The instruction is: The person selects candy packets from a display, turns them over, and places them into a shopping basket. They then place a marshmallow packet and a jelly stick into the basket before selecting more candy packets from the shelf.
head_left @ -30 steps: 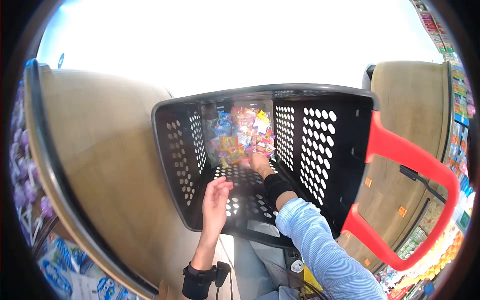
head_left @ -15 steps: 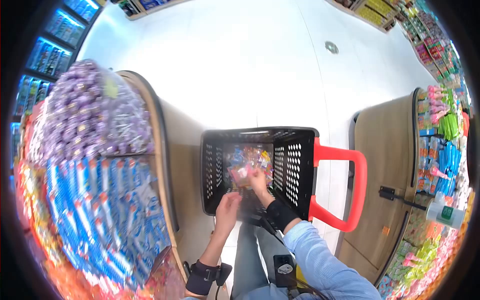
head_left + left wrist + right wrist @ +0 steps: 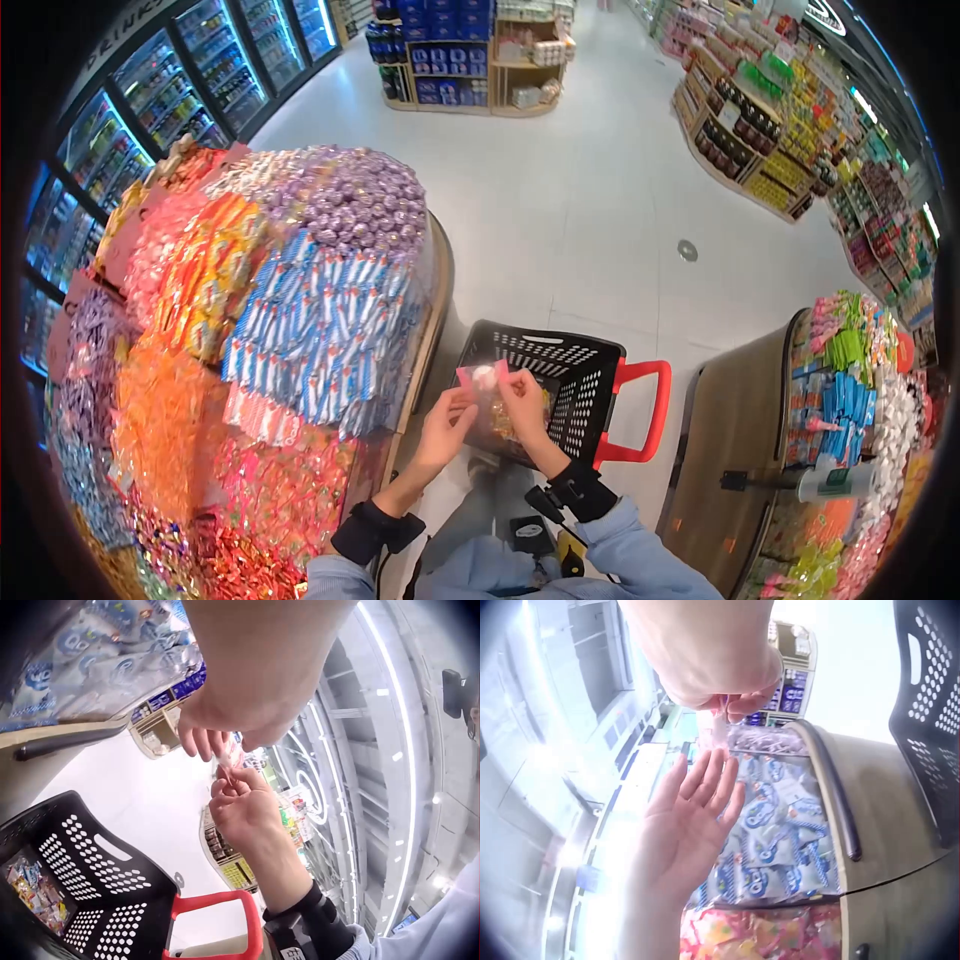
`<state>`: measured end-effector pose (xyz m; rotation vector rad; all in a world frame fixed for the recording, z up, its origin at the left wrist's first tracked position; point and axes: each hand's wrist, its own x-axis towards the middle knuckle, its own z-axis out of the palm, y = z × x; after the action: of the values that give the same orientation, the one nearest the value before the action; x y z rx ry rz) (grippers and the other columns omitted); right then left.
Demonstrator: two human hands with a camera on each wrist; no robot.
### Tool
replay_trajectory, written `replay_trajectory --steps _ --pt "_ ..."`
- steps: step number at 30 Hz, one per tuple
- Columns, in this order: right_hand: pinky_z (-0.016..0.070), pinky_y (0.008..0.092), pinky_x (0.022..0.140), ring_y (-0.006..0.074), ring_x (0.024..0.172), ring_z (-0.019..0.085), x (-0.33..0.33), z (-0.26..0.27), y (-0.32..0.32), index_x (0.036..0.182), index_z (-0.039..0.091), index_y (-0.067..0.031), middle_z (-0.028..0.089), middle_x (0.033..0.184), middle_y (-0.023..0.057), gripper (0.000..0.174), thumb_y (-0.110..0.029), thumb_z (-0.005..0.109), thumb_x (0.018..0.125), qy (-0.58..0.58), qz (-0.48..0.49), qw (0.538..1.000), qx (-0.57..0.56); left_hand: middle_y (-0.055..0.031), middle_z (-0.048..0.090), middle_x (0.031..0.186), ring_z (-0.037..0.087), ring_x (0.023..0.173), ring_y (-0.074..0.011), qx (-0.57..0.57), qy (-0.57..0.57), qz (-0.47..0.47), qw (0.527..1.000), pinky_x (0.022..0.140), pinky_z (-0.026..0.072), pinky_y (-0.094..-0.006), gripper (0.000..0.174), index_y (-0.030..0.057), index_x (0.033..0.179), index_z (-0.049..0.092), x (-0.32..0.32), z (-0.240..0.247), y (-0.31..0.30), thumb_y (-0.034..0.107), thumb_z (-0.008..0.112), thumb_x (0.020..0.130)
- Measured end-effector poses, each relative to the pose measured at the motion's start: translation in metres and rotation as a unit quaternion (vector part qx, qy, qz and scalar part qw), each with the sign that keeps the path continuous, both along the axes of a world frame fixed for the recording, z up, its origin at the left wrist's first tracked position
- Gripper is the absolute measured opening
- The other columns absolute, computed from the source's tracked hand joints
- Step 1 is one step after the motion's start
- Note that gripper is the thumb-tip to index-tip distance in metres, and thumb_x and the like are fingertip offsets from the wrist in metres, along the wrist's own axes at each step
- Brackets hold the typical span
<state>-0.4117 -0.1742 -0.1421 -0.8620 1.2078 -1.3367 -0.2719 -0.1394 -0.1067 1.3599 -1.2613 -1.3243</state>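
Above the basket, my right hand (image 3: 525, 405) pinches a small pink candy packet (image 3: 482, 377) with a white middle. My left hand (image 3: 446, 428) is raised beside it, fingertips just short of the packet. In the right wrist view the left palm (image 3: 686, 832) faces the camera with its fingers extended toward the pink wrapper (image 3: 714, 729). The left wrist view has the right hand's (image 3: 247, 810) thumb and fingers pressed together at the wrapper's edge. Below both hands is a black shopping basket (image 3: 580, 355) with a red handle (image 3: 655, 410), holding several wrapped candies (image 3: 37, 892).
On the left stands a candy display heaped with blue-and-white packets (image 3: 320, 320), purple candies (image 3: 360, 205) and orange packets (image 3: 160, 410). A wooden counter (image 3: 725, 440) with more sweets stands right of the basket. Pale floor (image 3: 560, 200) runs ahead toward shelves (image 3: 470, 60).
My right hand has risen out of the basket with the pink packet. The left hand has come up close beside it. My view has lifted from the basket toward the shop ahead.
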Motion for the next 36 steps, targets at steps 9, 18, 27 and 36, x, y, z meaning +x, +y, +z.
replay_trajectory --steps 9,18,27,36 --pt "0.0355 0.016 0.045 0.0031 0.051 0.046 0.016 0.104 0.056 0.074 0.048 -0.0059 0.052 0.062 -0.0014 0.01 -0.008 0.054 0.082 -0.068 0.06 0.996 -0.004 -0.0034 0.05 0.078 0.049 0.072 -0.0101 -0.104 -0.008 0.078 0.991 0.065 0.042 -0.0229 0.021 0.0019 0.092 0.047 0.025 0.065 0.033 0.012 0.06 0.078" --pt "0.0368 0.0192 0.046 0.0081 0.057 0.052 0.005 0.161 0.088 0.083 0.048 -0.0032 0.056 0.069 0.0037 0.006 -0.006 0.054 0.08 -0.13 0.156 0.979 -0.03 -0.0047 0.055 0.093 0.053 0.084 -0.0083 -0.086 0.194 0.038 0.976 0.075 0.0425 -0.0213 0.022 -0.0028 0.103 0.049 0.017 0.124 0.052 0.009 0.051 0.085" --pt "0.0436 0.0219 0.063 0.0102 0.071 0.055 -0.012 0.183 0.107 0.095 0.052 -0.0002 0.059 0.083 0.0069 0.017 -0.004 0.055 0.079 -0.06 0.337 0.939 0.006 -0.0027 0.059 0.084 0.053 0.076 -0.005 -0.111 0.214 0.084 0.967 0.068 0.0417 -0.0189 0.017 -0.0031 0.094 0.056 0.006 0.152 0.085 0.011 0.055 0.083" --pt "0.0431 0.0208 0.066 0.0071 0.073 0.054 -0.025 0.166 0.111 0.086 0.051 -0.0023 0.058 0.083 0.003 0.011 -0.008 0.057 0.08 -0.019 0.386 0.92 -0.068 -0.003 0.061 0.078 0.054 0.071 -0.0053 -0.132 0.087 0.148 0.976 0.062 0.0427 -0.0196 0.016 -0.0016 0.088 0.06 0.003 0.149 0.124 0.013 0.058 0.081"
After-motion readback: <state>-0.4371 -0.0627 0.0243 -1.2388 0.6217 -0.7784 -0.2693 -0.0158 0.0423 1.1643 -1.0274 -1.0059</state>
